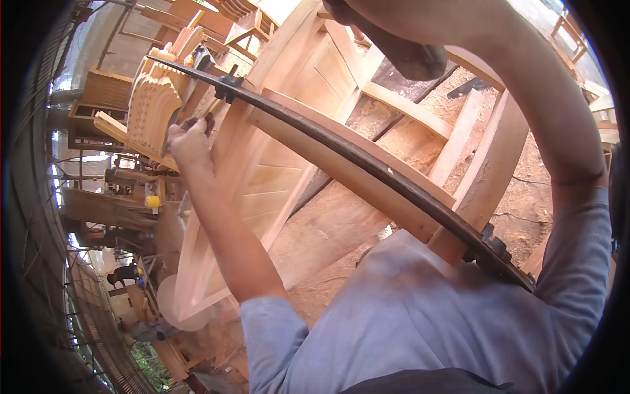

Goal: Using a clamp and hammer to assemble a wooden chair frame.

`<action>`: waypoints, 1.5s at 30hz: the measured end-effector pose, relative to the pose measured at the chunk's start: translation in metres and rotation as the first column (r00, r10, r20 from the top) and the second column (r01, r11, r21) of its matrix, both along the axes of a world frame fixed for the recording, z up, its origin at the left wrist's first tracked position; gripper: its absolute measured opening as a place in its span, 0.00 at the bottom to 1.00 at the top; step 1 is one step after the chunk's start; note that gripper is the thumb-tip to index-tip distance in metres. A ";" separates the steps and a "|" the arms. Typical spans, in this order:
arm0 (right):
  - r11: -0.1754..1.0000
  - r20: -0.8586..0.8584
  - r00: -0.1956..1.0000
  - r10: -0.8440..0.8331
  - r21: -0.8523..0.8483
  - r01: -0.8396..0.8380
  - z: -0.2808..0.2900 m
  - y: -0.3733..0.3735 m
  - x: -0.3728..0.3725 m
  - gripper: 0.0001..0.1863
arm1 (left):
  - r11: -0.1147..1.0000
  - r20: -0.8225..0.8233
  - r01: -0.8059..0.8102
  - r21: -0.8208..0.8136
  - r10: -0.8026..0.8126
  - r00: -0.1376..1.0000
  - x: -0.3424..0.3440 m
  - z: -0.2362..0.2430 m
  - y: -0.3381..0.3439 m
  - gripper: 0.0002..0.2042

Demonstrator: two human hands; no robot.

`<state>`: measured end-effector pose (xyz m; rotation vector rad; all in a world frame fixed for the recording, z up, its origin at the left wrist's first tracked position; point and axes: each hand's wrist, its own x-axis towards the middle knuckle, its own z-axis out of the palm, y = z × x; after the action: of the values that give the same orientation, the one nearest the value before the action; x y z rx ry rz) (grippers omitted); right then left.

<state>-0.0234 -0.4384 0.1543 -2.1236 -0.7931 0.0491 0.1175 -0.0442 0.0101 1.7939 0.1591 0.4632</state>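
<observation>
A long dark metal bar clamp (367, 161) lies diagonally across a pale wooden frame with slatted panels (262, 187). One clamp jaw (228, 87) sits at the frame's far left rail, the other (489, 246) at the near right, close to my body. My left hand (190, 139) is beside the left rail, below the far jaw, its fingers curled round a small dark thing I cannot identify. Raised high at the top edge, my right hand (394, 20) is partly cut off. A dark, blunt, rounded thing (420, 59) shows under it; its kind is unclear.
Several curved wooden pieces (154, 108) stand stacked beyond my left hand. Wooden furniture (105, 92) fills the far left, with a small yellow object (152, 201) below it. Wood shavings cover the ground (518, 203) on the right, where a thin cable runs.
</observation>
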 end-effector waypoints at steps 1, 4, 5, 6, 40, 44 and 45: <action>0.997 -0.036 0.997 0.065 -0.044 -0.066 -0.002 -0.002 0.000 0.32 | 1.000 -0.024 0.011 0.024 -0.011 1.000 -0.001 0.001 -0.001 0.09; 0.947 -0.026 0.998 0.048 -0.315 -0.054 -0.012 0.002 0.011 0.34 | 0.997 -0.052 0.035 0.064 -0.032 0.998 -0.003 0.004 -0.004 0.10; 0.905 0.000 1.000 0.022 -0.425 -0.020 -0.017 0.005 0.016 0.34 | 0.998 -0.067 0.023 0.065 -0.018 0.998 -0.005 0.005 -0.005 0.11; 0.959 0.057 0.998 0.023 -0.284 -0.006 -0.020 0.002 0.017 0.34 | 0.997 -0.049 0.037 0.066 -0.034 0.998 -0.006 0.005 -0.005 0.11; 0.948 0.340 0.940 0.006 -0.301 0.103 -0.041 0.001 0.009 0.29 | 0.828 -0.148 -0.018 0.561 0.121 0.982 -0.020 0.014 -0.028 0.11; 0.987 0.216 0.976 0.031 -0.159 0.003 -0.028 -0.003 0.011 0.24 | 0.771 -0.107 -0.057 0.635 0.161 0.981 -0.020 0.013 -0.026 0.11; 0.996 0.276 0.961 -0.018 -0.080 0.041 -0.022 -0.002 0.004 0.23 | 0.768 -0.091 -0.062 0.637 0.155 0.984 -0.019 0.012 -0.026 0.11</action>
<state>-0.0195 -0.4401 0.1327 -2.2524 -0.9346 -0.2374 0.0985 -0.0700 0.0223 2.5014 0.2230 0.5118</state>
